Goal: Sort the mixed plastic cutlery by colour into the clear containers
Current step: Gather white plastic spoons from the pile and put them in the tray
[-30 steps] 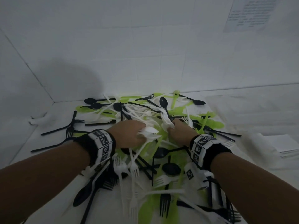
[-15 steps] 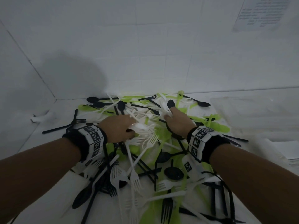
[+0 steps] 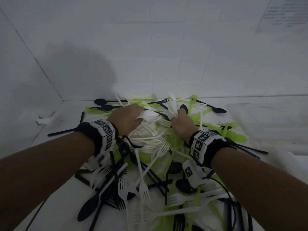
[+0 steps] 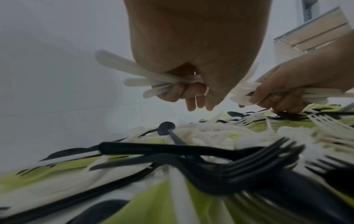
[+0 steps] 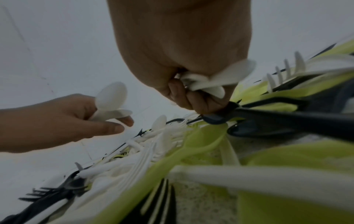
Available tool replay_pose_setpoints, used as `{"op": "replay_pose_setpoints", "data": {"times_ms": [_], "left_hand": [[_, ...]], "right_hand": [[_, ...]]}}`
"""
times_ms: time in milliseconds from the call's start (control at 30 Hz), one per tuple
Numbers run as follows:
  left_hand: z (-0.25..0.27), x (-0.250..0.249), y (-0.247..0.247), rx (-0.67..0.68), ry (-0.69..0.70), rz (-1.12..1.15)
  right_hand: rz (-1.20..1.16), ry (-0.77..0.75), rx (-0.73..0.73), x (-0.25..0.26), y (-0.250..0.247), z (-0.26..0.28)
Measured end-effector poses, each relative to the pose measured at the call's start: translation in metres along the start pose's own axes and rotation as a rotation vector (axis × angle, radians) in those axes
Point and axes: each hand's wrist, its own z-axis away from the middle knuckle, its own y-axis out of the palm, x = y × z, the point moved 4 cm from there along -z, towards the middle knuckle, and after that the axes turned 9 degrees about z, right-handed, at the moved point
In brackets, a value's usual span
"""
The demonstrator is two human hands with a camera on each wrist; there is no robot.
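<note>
A heap of mixed cutlery (image 3: 155,157) in black, white and lime green lies on a white counter. My left hand (image 3: 136,114) hovers over the far left of the heap and grips a bundle of white spoons (image 3: 149,114); their handles (image 4: 132,71) stick out past the palm. My right hand (image 3: 176,115) is close beside it to the right, clutching a bunch of white cutlery (image 3: 172,106) whose ends (image 5: 220,78) poke from the fist. Its knuckles touch a black spoon (image 5: 249,115) in the heap. The two hands are a short gap apart.
A tiled wall stands right behind the heap and meets a side wall in a corner at the left. A clear container (image 4: 310,34) shows beyond the right hand. Black spoons (image 3: 216,110) lie at the heap's far edge. Bare counter (image 3: 66,214) lies at the near left.
Both hands have moved away from me toward the back of the heap, still gripping their white pieces. The right hand's bunch now stands up higher.
</note>
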Motion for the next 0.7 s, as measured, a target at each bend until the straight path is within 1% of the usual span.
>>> {"op": "replay_pose_setpoints", "data": {"times_ms": [133, 233, 300, 333, 400, 467, 533, 600, 633, 700], "left_hand": [[-0.029, -0.016, 0.017, 0.031, 0.029, -0.095], [-0.042, -0.024, 0.023, 0.005, 0.000, -0.187], [-0.045, -0.028, 0.025, -0.012, -0.002, -0.182], [-0.045, -0.030, 0.025, -0.022, 0.006, -0.158], [-0.042, -0.034, 0.021, -0.092, 0.035, -0.073], [-0.035, -0.043, 0.009, -0.210, 0.081, 0.014], [-0.025, -0.056, -0.009, -0.338, 0.156, 0.079], [-0.015, -0.065, -0.025, -0.427, 0.208, 0.176], [-0.011, -0.070, -0.031, -0.450, 0.206, 0.254], [-0.004, -0.075, -0.039, -0.463, 0.144, 0.466]], "right_hand": [[-0.142, 0.082, -0.028, -0.014, -0.002, -0.003], [-0.208, 0.109, -0.007, -0.023, -0.002, -0.004], [-0.209, 0.104, -0.028, -0.024, -0.007, -0.002], [-0.206, 0.093, -0.046, -0.023, -0.010, -0.001], [-0.225, 0.063, -0.090, -0.022, -0.016, 0.001], [-0.269, 0.047, -0.127, -0.021, -0.024, 0.004], [-0.349, 0.028, -0.143, -0.018, -0.030, 0.006], [-0.444, 0.012, -0.144, -0.013, -0.034, 0.009], [-0.479, 0.002, -0.143, -0.010, -0.036, 0.011], [-0.502, -0.021, -0.144, -0.004, -0.038, 0.016]]}}
